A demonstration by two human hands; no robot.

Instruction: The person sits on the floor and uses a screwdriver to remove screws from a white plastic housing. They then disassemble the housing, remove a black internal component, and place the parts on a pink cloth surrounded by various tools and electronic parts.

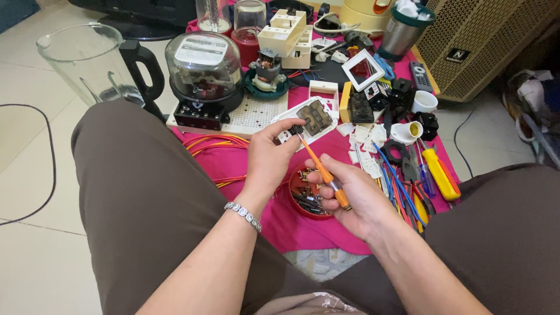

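A seated person's left hand (265, 154) pinches a small black part (297, 129) just in front of a white switch plate (309, 116), while the right hand (350, 195) is clamped on an orange-handled screwdriver (324, 172), tip at the part. A red dish of screws (306, 195) sits below the plate on pink cloth (291, 227).
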